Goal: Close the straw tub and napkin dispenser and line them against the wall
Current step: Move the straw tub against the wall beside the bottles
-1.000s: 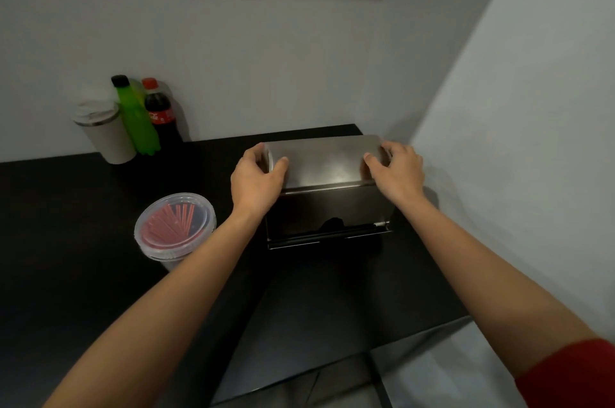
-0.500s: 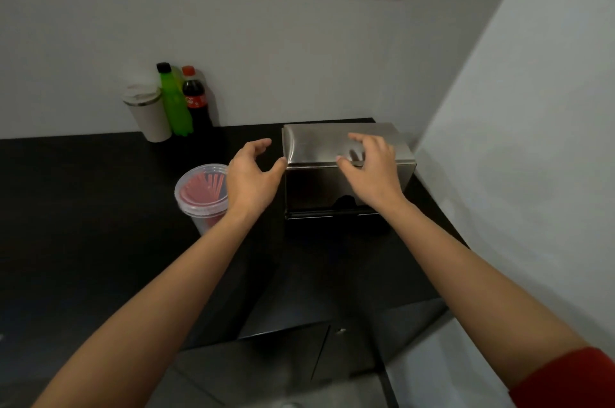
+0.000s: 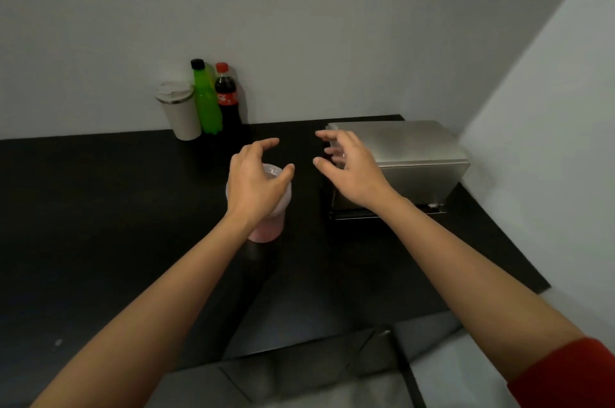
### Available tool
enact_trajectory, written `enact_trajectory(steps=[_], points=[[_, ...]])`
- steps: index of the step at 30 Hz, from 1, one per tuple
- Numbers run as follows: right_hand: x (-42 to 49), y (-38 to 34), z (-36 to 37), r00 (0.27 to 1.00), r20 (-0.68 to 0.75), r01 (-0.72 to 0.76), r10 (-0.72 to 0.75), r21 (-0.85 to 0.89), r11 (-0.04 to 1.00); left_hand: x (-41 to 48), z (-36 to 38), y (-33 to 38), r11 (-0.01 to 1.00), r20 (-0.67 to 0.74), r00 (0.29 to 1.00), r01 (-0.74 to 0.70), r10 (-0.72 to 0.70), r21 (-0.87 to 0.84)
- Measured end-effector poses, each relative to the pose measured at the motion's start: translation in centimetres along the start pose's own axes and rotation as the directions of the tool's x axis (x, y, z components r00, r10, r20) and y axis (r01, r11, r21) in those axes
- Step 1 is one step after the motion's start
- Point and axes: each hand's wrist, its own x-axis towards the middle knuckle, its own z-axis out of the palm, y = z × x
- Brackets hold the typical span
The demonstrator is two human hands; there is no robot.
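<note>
Both hands free, straw tub next

The left hand (image 3: 256, 181) and right hand (image 3: 349, 168), fingers apart, hover left of the napkin dispenser (image 3: 399, 154); the straw tub (image 3: 271, 227) beside it could tip if struck.

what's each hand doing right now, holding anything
Left hand: open, fingers spread above the straw tub, holding nothing.
Right hand: open, in front of the napkin dispenser, holding nothing.
</note>
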Motion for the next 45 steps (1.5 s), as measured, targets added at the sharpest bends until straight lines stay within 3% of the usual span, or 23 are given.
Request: enact_trajectory(steps=[6,12,18,23,37,45], points=[[1.0,-0.2,5.4,0.980,0.157,-0.136,0.124,0.069,0.988,0.5,-2.7,-5.1,0.996,0.092,0.996,-0.004,0.012,-0.087],[0.1,1.7,8.1,0.944,0.157,-0.308,0.291,0.099,0.946,-0.2,-2.8,-8.8,0.985,0.340,0.940,0.045,0.013,-0.164],[-0.3,2.4,9.1,0.908,0.209,-0.402,0.363,0.186,0.897,-0.6,-1.6,-10.8,0.959,0.449,0.892,0.080,0.052,-0.271],[0.2,2.4,9.5,0.902,0.198,-0.428,0.384,0.285,0.858,-0.2,-0.8,-11.1,0.939,0.436,0.898,0.094,0.064,-0.331],[5.4,4.1,10.4,0.904,0.151,-0.428,0.400,0.292,0.855,4.1,1.0,-11.7,0.938,0.387,0.922,0.128,0.008,-0.323],[8.2,6.0,12.3,0.835,0.158,-0.535,0.528,0.463,0.707,7.7,3.8,-12.8,0.929,0.311,0.933,0.265,-0.181,-0.257]])
